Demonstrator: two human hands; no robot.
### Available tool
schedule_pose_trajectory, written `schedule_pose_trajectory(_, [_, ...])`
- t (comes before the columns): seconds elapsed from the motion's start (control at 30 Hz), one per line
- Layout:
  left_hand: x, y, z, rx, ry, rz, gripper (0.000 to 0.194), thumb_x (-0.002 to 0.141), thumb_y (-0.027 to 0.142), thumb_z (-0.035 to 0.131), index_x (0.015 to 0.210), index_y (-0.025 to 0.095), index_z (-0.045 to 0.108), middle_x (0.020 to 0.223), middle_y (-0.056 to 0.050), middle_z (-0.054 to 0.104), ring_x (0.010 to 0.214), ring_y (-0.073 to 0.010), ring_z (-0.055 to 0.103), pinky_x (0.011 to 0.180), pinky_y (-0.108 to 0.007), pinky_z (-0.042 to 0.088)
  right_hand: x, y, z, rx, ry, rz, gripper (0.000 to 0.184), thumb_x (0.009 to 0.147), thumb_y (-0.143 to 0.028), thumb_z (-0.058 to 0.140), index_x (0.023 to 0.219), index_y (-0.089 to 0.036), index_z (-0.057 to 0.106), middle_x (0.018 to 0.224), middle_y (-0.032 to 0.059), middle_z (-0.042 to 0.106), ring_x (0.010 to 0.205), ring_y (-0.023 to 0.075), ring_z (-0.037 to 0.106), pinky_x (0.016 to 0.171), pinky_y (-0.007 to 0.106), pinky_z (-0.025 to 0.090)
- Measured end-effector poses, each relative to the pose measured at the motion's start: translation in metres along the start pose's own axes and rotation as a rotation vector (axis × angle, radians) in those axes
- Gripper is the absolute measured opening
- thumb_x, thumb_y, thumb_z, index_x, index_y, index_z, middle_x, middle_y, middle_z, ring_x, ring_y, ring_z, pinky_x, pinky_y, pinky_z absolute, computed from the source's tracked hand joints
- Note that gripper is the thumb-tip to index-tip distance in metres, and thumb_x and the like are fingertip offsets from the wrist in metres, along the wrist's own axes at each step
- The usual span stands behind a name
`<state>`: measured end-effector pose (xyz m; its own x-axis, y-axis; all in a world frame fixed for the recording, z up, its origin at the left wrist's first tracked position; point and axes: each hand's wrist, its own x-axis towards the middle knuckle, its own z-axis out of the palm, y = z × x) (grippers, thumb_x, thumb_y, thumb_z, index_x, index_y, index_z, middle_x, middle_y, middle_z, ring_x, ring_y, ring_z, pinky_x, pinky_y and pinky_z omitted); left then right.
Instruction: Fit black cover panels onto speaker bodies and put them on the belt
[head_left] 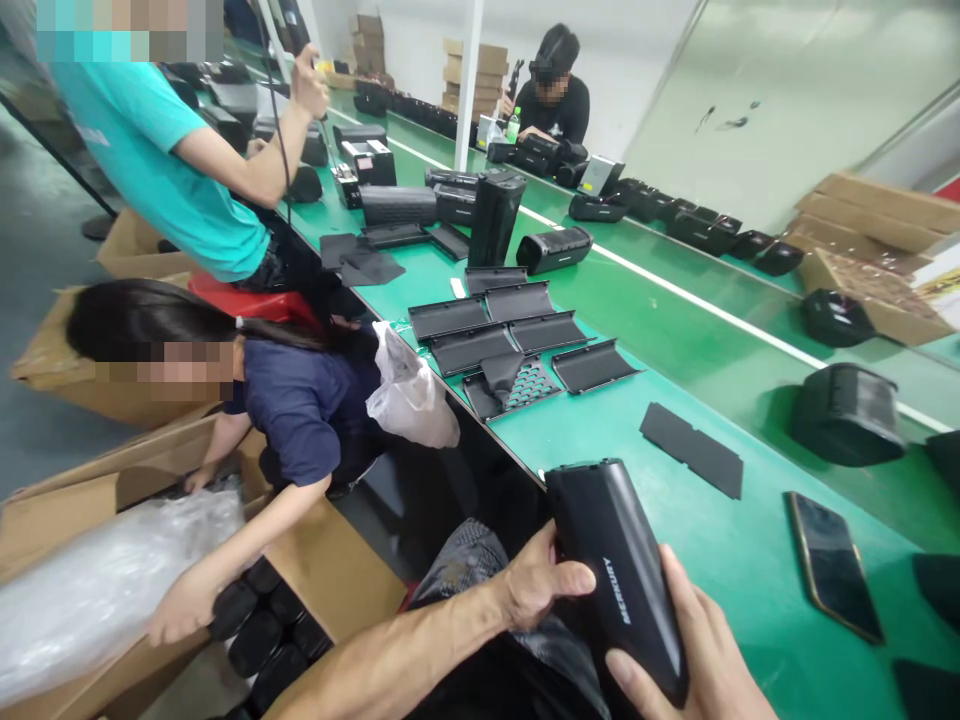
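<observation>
Holding the black case [611,510] by the green table's [600,425] near edge, the left hand [525,590] and right hand [705,650] each pinch a side between thumb and fingers (a soft, even squeeze should stop slips).

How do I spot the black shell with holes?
On the green table, look past the MERKURY casing held by the left hand and right hand to the group of curved black shells. The perforated shell lies at the table's near edge. Unlike its neighbours, it shows green through rows of holes, with a dark sheet over part.
</observation>
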<state>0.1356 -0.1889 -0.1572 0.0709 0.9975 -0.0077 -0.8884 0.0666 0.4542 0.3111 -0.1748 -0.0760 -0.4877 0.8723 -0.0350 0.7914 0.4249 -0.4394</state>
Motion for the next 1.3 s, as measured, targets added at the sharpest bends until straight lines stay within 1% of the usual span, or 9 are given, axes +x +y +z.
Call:
schedule_pose_trajectory(0.27, [0.006, 0.010, 0.017, -0.016, 0.038, 0.051, 0.085, 0.064, 0.040, 0.096, 0.136, 0.014, 0.061, 0.123, -0.019, 0.073, 0.115, -0.0380, 0.071, 0.097, -0.047, 0.056, 0.005, 0.017, -0.020, 0.143, -0.105, -0.055, 0.101, 0.089, -0.060, 0.069, 0.167, -0.037, 0.010, 0.159, 0.0153, 0.040, 0.138, 0.0432, 0.053, 0.106, 0.059, 0.053])
schedule_pose_trajectory(0.5, [0.006, 0.022, 0.023, 0.064, 0.280, 0.087, 0.088, 0.060, 0.048, 0.098, 0.133, 0.019, 0.058, 0.123, -0.014, 0.072, 0.115, -0.0368, 0.069, 0.094, -0.047, 0.058, -0.016, -0.010, 0.002, 0.322, 0.369, 0.163, 0.100, 0.079, -0.062, 0.079, 0.158, -0.027, 0.030, 0.154, 0.0173, 0.044, 0.143, 0.0473, 0.044, 0.120, 0.063, 0.034])
schedule_pose_trajectory(0.63, [0.004, 0.026, 0.026, 0.117, 0.215, 0.068, 0.091, 0.059, 0.054, 0.098, 0.133, 0.019, 0.057, 0.127, -0.016, 0.070, 0.115, -0.0365, 0.068, 0.092, -0.045, 0.058, -0.023, -0.013, 0.020, 0.729, 0.228, 0.377, 0.091, 0.077, -0.071, 0.072, 0.150, -0.028, 0.038, 0.150, 0.0171, 0.050, 0.132, 0.0461, 0.055, 0.107, 0.059, 0.048])
schedule_pose_trajectory(0.77, [-0.007, 0.029, 0.026, 0.136, 0.212, 0.096, 0.080, 0.064, 0.046, 0.097, 0.128, 0.017, 0.058, 0.114, -0.014, 0.072, 0.104, -0.0321, 0.070, 0.090, -0.044, 0.057, -0.039, -0.021, 0.054, 1.201, 0.128, 0.419, 0.090, 0.078, -0.072, 0.069, 0.148, -0.032, 0.031, 0.151, 0.0153, 0.053, 0.133, 0.0421, 0.059, 0.107, 0.057, 0.050])
schedule_pose_trajectory(0.93, [-0.021, 0.043, 0.019, 0.283, 0.242, 0.094, 0.081, 0.067, 0.042, 0.094, 0.133, 0.019, 0.055, 0.118, -0.012, 0.071, 0.103, -0.0303, 0.070, 0.091, -0.043, 0.056, -0.051, -0.036, 0.087, 1.414, -0.012, 0.416, 0.090, 0.078, -0.071, 0.069, 0.150, -0.036, 0.028, 0.148, 0.0145, 0.058, 0.134, 0.0443, 0.059, 0.102, 0.061, 0.053])
schedule_pose_trajectory(1.07, [-0.031, 0.079, 0.017, 0.597, 0.174, 0.051, 0.086, 0.068, 0.049, 0.092, 0.138, 0.020, 0.052, 0.120, -0.012, 0.070, 0.108, -0.0310, 0.067, 0.096, -0.045, 0.054, -0.048, -0.022, 0.081, 1.402, -0.141, 0.354, 0.089, 0.073, -0.074, 0.077, 0.145, -0.033, 0.044, 0.147, 0.0157, 0.060, 0.136, 0.0439, 0.057, 0.106, 0.060, 0.050])
schedule_pose_trajectory(1.13, [-0.038, 0.095, 0.019, 0.922, 0.070, -0.048, 0.097, 0.060, 0.050, 0.096, 0.142, 0.022, 0.053, 0.125, -0.012, 0.068, 0.115, -0.0340, 0.065, 0.102, -0.047, 0.050, -0.044, -0.008, 0.064, 1.272, -0.092, 0.309, 0.087, 0.077, -0.077, 0.072, 0.147, -0.034, 0.045, 0.153, 0.0161, 0.054, 0.140, 0.0412, 0.054, 0.111, 0.058, 0.047])
schedule_pose_trajectory(1.23, [-0.052, 0.096, 0.022, 1.427, -0.149, -0.196, 0.110, 0.050, 0.056, 0.097, 0.147, 0.029, 0.053, 0.128, -0.012, 0.067, 0.117, -0.0406, 0.063, 0.106, -0.054, 0.046, -0.038, 0.007, 0.036, 1.021, -0.005, 0.240, 0.095, 0.082, -0.077, 0.068, 0.160, -0.036, 0.032, 0.167, 0.0158, 0.036, 0.150, 0.0401, 0.042, 0.114, 0.057, 0.044])
schedule_pose_trajectory(1.3, [-0.061, 0.087, 0.021, 1.605, -0.282, -0.217, 0.113, 0.049, 0.060, 0.095, 0.149, 0.029, 0.053, 0.125, -0.014, 0.067, 0.115, -0.0442, 0.063, 0.106, -0.057, 0.044, -0.036, 0.011, 0.028, 0.864, -0.165, 0.239, 0.092, 0.082, -0.070, 0.073, 0.159, -0.033, 0.040, 0.165, 0.0153, 0.040, 0.149, 0.0401, 0.043, 0.116, 0.056, 0.042])
